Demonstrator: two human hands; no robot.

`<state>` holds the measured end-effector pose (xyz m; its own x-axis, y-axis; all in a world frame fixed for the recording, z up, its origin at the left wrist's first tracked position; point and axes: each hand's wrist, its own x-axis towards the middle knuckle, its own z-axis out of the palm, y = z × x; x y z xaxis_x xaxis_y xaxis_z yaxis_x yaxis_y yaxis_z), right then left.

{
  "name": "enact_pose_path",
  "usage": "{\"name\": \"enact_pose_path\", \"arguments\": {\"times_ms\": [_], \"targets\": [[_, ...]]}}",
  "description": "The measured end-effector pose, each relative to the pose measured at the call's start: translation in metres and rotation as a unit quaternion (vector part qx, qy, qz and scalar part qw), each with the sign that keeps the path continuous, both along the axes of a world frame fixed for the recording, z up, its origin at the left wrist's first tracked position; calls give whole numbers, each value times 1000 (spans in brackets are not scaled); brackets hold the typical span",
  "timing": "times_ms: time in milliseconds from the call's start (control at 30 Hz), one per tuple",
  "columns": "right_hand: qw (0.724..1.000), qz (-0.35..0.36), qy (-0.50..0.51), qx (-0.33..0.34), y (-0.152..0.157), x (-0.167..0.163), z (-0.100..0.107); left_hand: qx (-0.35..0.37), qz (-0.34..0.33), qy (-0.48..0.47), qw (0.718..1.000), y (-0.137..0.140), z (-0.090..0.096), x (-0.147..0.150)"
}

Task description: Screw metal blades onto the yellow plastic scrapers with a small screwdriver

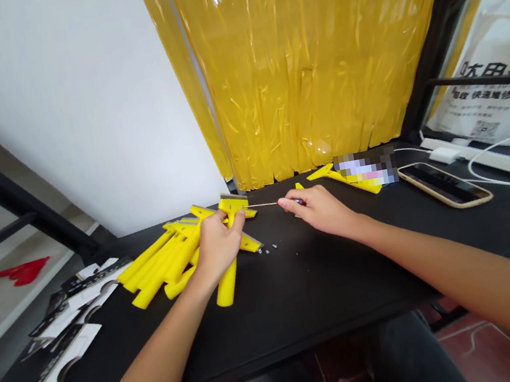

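My left hand [222, 235] is closed around a yellow scraper [228, 283], its wide blade end up and its handle pointing toward me. In my right hand [318, 207] is a screwdriver [261, 205], held level, with its thin shaft pointing left. The tip reaches the scraper's head; whether it sits in a screw is too small to tell. A pile of yellow scrapers [157, 269] lies left of and under my left hand. Several small metal screws [268, 250] lie on the black table just right of the pile.
Cardboard sleeves [64, 369] are stacked on the table's left side. Another yellow scraper [365, 185] lies back right, partly blurred out. A phone [446, 183], a power strip [500, 157] and white cables are at right. A yellow plastic curtain [302, 64] hangs behind.
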<state>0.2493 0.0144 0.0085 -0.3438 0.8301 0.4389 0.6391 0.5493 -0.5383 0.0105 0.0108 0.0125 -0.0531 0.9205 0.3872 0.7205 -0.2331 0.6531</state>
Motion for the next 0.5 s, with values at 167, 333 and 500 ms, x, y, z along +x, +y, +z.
{"name": "enact_pose_path", "arguments": {"times_ms": [167, 333, 500], "targets": [[999, 3, -44, 14, 3, -2, -5, -12, -2, 0, 1000, -1, 1, 1], [999, 37, -29, 22, 2, -2, -6, -19, -4, 14, 1000, -1, -1, 2], [999, 33, 5, 3, -1, -2, -2, -12, -1, 15, 1000, 0, -2, 2]]}}
